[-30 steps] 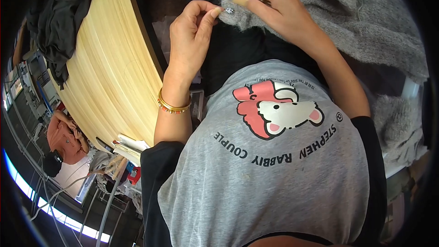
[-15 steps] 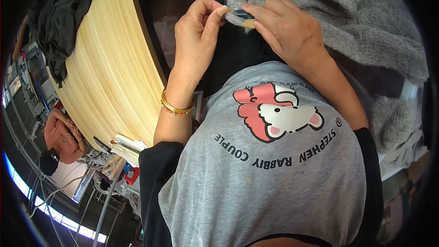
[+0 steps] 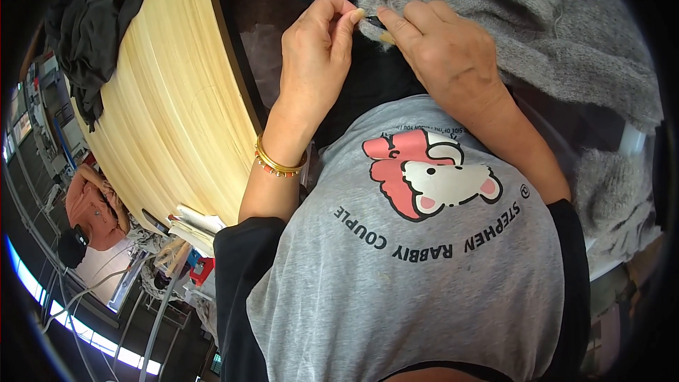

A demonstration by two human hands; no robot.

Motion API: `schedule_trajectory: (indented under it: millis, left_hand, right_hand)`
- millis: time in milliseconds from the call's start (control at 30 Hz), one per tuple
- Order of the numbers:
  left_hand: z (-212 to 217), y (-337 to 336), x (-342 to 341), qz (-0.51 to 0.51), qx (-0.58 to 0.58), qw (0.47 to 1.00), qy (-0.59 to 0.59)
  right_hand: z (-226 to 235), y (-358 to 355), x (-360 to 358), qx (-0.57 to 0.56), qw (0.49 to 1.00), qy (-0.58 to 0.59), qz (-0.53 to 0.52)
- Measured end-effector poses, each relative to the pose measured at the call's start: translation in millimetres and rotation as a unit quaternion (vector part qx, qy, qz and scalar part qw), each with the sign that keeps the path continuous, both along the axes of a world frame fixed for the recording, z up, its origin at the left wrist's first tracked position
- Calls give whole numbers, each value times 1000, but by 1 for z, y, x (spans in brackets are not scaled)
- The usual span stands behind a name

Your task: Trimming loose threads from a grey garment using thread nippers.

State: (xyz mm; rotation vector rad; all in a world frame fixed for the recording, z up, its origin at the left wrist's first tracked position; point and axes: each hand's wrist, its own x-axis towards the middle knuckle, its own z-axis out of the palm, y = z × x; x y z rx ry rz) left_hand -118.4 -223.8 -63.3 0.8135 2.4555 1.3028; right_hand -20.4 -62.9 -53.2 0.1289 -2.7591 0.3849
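Note:
My left hand (image 3: 315,56) and my right hand (image 3: 442,53) meet above my lap at the edge of a fuzzy grey knitted garment (image 3: 523,28). The right hand pinches a small dark tool (image 3: 373,22), whose tip shows between the two hands. My left thumb and forefinger are pinched together on a bit of the grey knit right beside that tip. A gold bangle and a beaded bracelet (image 3: 278,163) sit on my left wrist. Below the hands is my grey shirt with a pink and white cartoon print (image 3: 431,177).
A pale wooden table (image 3: 170,113) with a dark edge runs along my left, with a dark cloth (image 3: 99,21) heaped on its far end and papers (image 3: 191,223) at its near end. A person in an orange top (image 3: 88,209) sits at the far left. More grey knit (image 3: 615,191) hangs at my right.
Both hands have drawn closer together, so their fingertips now meet at the knit's edge. The dark tool, plainly visible a second ago, is now mostly hidden between the fingers.

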Motion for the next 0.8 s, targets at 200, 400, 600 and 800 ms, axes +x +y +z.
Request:
schedule_trajectory:
  millis: [200, 400, 600, 800]
  left_hand:
    - [3, 0, -1, 23, 10, 1000, -16]
    - [8, -14, -18, 90, -18, 996, 6]
    - [5, -27, -33, 102, -154, 974, 127]
    - [13, -27, -35, 160, -80, 982, 66]
  right_hand:
    - [2, -1, 0, 20, 1000, -8, -2]
    - [1, 30, -3, -71, 997, 22, -36]
    - [15, 51, -3, -250, 965, -9, -75]
    - [-1, 52, 3, -293, 950, -35, -105]
